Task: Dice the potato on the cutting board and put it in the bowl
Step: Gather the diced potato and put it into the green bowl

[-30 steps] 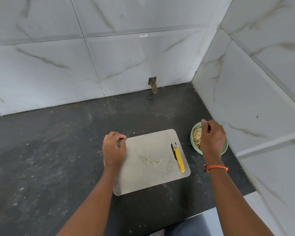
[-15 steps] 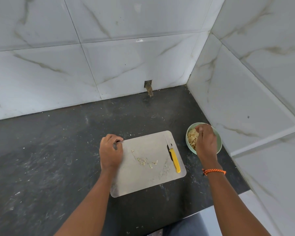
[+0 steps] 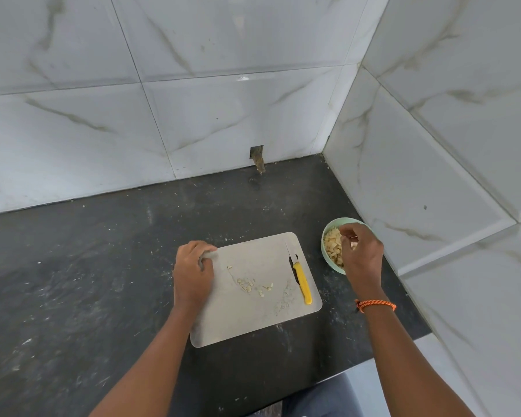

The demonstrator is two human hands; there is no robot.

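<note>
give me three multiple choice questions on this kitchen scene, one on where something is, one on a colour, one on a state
1. Where does the knife lie?
A. on the cutting board's right side
B. inside the bowl
C. on the bare counter

2. What colour is the knife's handle?
A. red
B. yellow
C. black

3. What is the left hand doing?
A. holding the knife
B. hanging off the counter
C. gripping the cutting board's left edge

Answers:
1 A, it rests on the cutting board near its right edge.
2 B, the handle is plainly yellow.
3 C, its fingers curl round the board's edge, while the right hand is over the bowl.
</note>
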